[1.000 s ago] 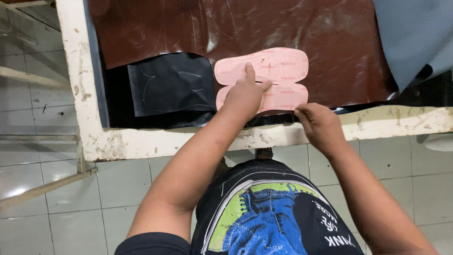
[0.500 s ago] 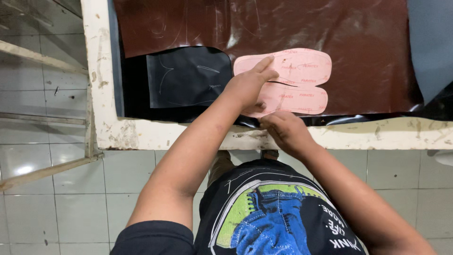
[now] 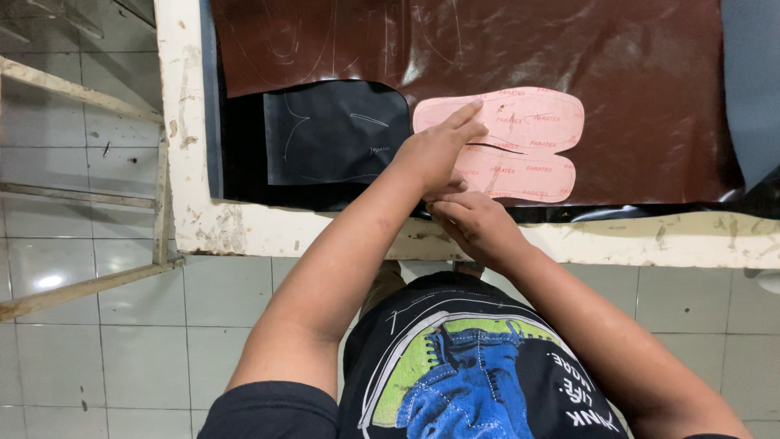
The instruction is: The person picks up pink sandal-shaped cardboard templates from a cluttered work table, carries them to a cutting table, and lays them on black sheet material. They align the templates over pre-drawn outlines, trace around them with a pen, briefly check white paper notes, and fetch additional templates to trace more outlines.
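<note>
Now the left hand (image 3: 435, 154) lies flat on the pink sole-shaped templates (image 3: 508, 142), fingers spread and the forefinger stretched out along the upper edge of the top piece, much as it did a second ago. The right hand (image 3: 475, 223) has shifted: a second ago it sat apart, at the table's front edge to the right of the templates, and it now sits tucked just under the left hand, at the near left end of the lower template. Its fingers are curled, but whether they pinch anything cannot be told, since the left hand covers the fingertips.

The two templates lie side by side, touching along their long edges, on the brown leather sheet (image 3: 569, 57), close to that sheet's front edge and near the front edge of the white table (image 3: 650, 240). Just left of them a black leather piece (image 3: 333, 134) with chalk lines lies near the table's left edge. A grey sheet (image 3: 751, 81) covers the far right corner.

Behind and to the right of the templates the brown sheet gives open room; toward the front only a narrow strip of table rim shows before the drop to the tiled floor (image 3: 89, 325).
</note>
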